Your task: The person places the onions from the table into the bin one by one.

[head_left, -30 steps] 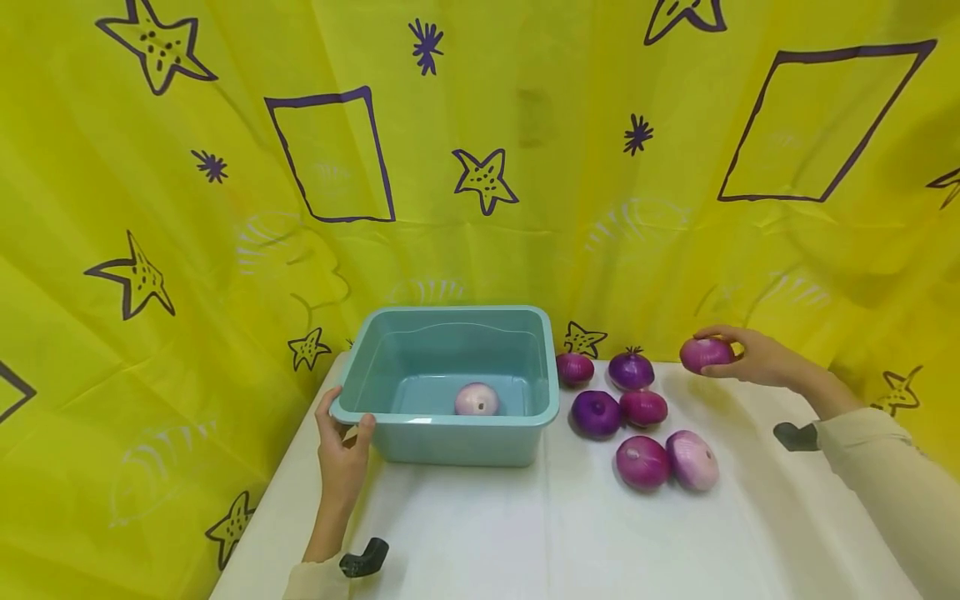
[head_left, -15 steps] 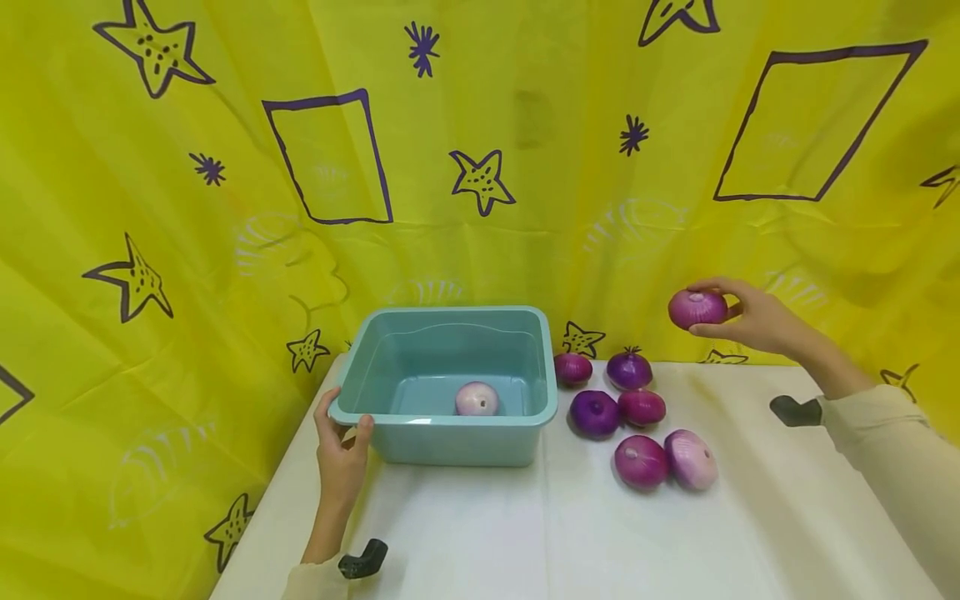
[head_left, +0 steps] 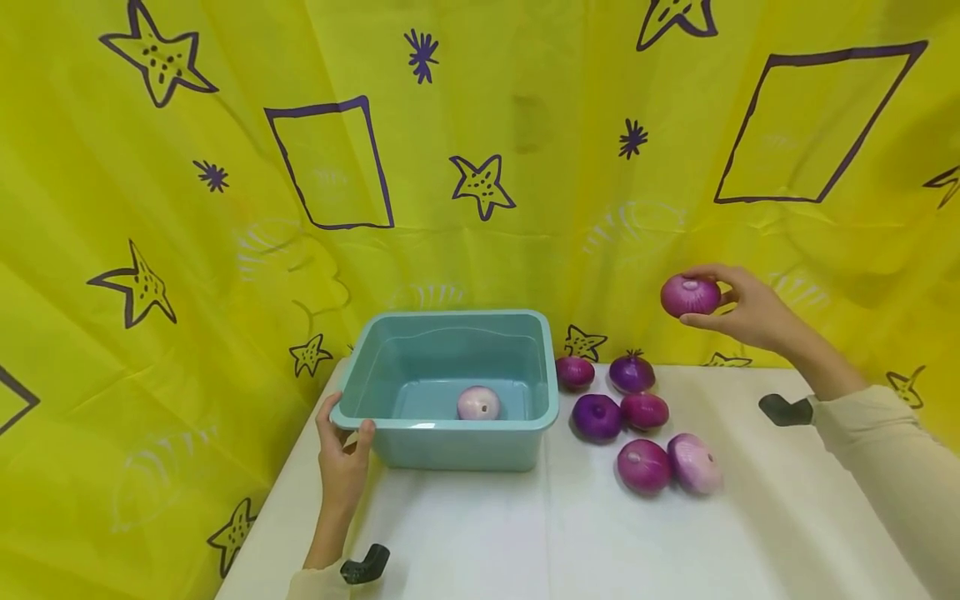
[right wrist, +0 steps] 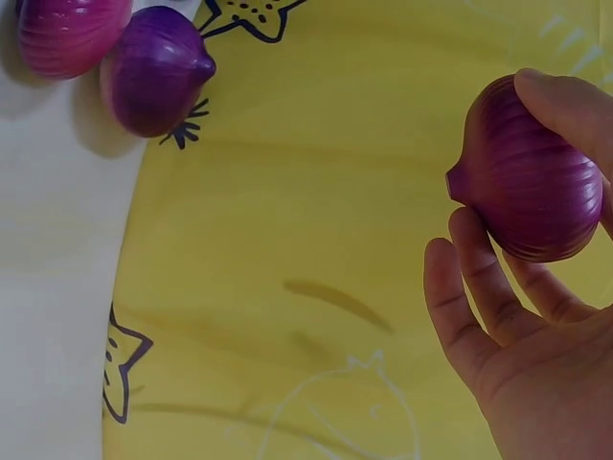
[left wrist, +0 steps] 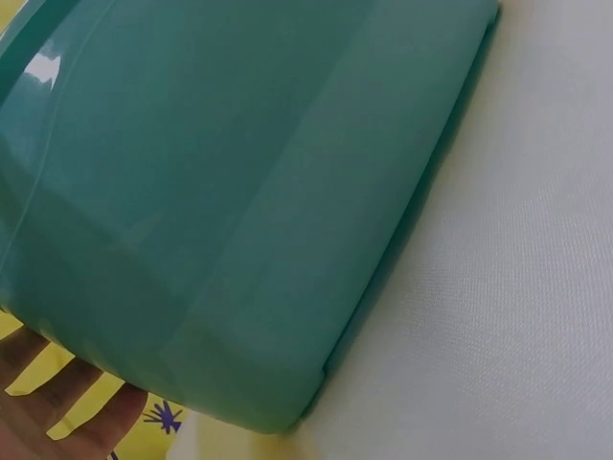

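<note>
Held up above the table's back right is a purple onion [head_left: 690, 297], gripped between the thumb and fingers of my right hand [head_left: 753, 312]. The right wrist view shows that onion [right wrist: 532, 177] with its pointed tip facing left. My left hand [head_left: 343, 467] holds the near left corner of a teal plastic tub [head_left: 457, 446], thumb at the front and fingers round the side. One pale pink-white onion [head_left: 477, 404] lies inside the tub on its floor. In the left wrist view the tub's wall [left wrist: 220, 201] fills much of the picture, with some fingers [left wrist: 96, 407] at its edge.
Right of the tub, several purple onions [head_left: 596, 418] lie grouped on the white table [head_left: 480, 533]. A paler onion [head_left: 694, 463] sits nearest the front right of that group. Behind the table hangs a yellow curtain [head_left: 555, 192] with drawn stars.
My right hand has lifted the onion from near the table's back edge and moved it slightly left. My left hand stays on the tub's corner.
</note>
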{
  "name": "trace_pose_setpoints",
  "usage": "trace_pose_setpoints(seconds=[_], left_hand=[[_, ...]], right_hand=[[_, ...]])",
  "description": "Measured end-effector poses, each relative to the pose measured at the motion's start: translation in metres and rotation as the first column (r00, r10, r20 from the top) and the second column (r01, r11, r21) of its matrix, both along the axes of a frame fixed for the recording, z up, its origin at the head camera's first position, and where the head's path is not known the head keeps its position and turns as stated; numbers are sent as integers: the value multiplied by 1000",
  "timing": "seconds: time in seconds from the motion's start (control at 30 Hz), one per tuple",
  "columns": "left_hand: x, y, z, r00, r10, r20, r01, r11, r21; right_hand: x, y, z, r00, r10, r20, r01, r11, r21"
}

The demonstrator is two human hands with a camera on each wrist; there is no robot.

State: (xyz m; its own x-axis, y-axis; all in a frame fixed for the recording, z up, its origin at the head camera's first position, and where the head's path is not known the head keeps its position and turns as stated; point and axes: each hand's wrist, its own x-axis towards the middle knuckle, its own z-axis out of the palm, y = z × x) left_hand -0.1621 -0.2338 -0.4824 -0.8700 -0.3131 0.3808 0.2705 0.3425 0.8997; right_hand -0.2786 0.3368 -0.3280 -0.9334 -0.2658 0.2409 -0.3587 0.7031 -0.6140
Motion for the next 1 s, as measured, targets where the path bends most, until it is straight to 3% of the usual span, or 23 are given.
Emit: trace_pose_setpoints(seconds=[0.37,0.7,1.0], left_hand=[[0,0,-2,1000,0,12,0,1000,-6],[0,-2,-2,1000,0,8,0,1000,-2],[-1,-1,-2,1000,-4,-7,4,1000,6]], right_hand=[[1,-9,-3,999,12,-31,-12,1000,11],[-9,-51,14,979,143,-147,-137,989,51],[-26,-110,32,950,287,-126,-278,957,85]])
